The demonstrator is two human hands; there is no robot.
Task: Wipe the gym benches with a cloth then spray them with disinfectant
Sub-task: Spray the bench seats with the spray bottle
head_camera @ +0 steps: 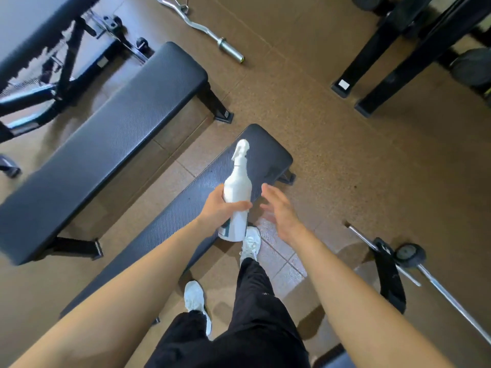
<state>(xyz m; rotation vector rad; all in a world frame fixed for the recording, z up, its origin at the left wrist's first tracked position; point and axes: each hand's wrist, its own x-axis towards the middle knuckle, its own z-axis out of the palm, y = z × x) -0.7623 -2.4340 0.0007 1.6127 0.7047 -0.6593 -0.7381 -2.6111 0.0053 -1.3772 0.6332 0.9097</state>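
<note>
Flooring: brown speckled rubber mat, with pale tile showing beside the near bench. Far bench: flat, black textured pad, lying diagonally at left. Near bench: same type, parallel to the far one, directly ahead of the person, whose white shoes stand by its right edge. Black rack legs stand on the mat at upper right. Barbell lies at right; curl bar lies on the floor at top, well apart from both benches.

Spray bottle: white, held above the near bench pad, nozzle end pointing away from the person toward the bench's far end.

Left hand: fingers and thumb wrapped round the bottle's body, at mid-height.

Right hand: fingers straight and slightly spread, holding nothing, just beside the bottle without touching it.
</note>
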